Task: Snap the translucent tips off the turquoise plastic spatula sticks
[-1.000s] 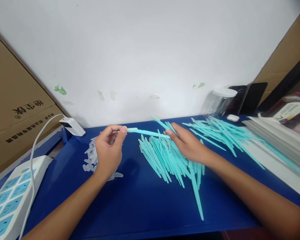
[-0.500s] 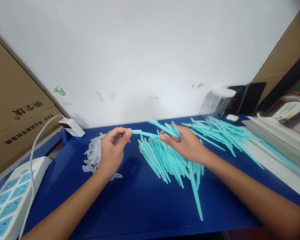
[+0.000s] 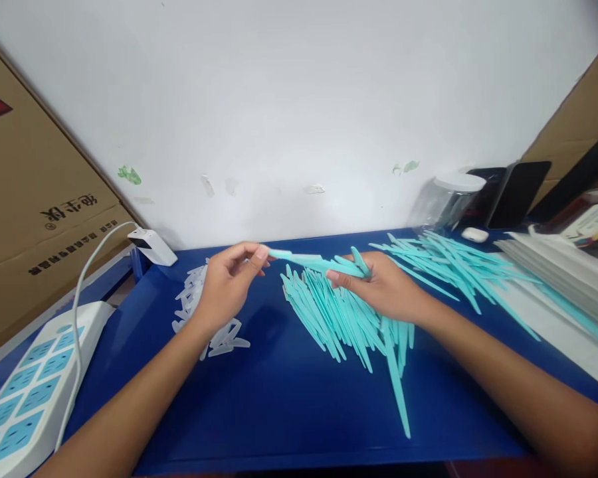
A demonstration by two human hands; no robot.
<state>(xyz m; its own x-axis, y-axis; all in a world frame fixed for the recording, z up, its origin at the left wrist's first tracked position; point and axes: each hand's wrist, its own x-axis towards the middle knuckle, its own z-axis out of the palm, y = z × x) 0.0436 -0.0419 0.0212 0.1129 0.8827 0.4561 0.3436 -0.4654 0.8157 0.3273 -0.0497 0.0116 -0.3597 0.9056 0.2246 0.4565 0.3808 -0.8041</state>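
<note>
Between the thumb and fingers of my left hand (image 3: 232, 279) is the tip of a turquoise eyebrow razor (image 3: 303, 259). It points across to my right hand, and a pale section shows along it; whether this is blade or cover I cannot tell. My right hand (image 3: 386, 285) is closed round several turquoise razors (image 3: 351, 265), partly hidden by its fingers. Beneath it lies a dense pile of turquoise razors (image 3: 323, 312) on the blue table (image 3: 279, 418). Small translucent caps (image 3: 224, 342) lie below and behind my left hand.
Another heap of turquoise razors (image 3: 458, 265) lies at the right, near stacked pale sheets (image 3: 563, 272). A clear jar (image 3: 451, 202) and a dark phone (image 3: 518, 192) stand against the wall. At left are a power strip (image 3: 44, 372), a white charger (image 3: 154, 247) and a cardboard box (image 3: 34, 166).
The raised razor in my right hand has come down into line with the one at my left fingertips. A pale section now shows between the hands. The view has shifted slightly.
</note>
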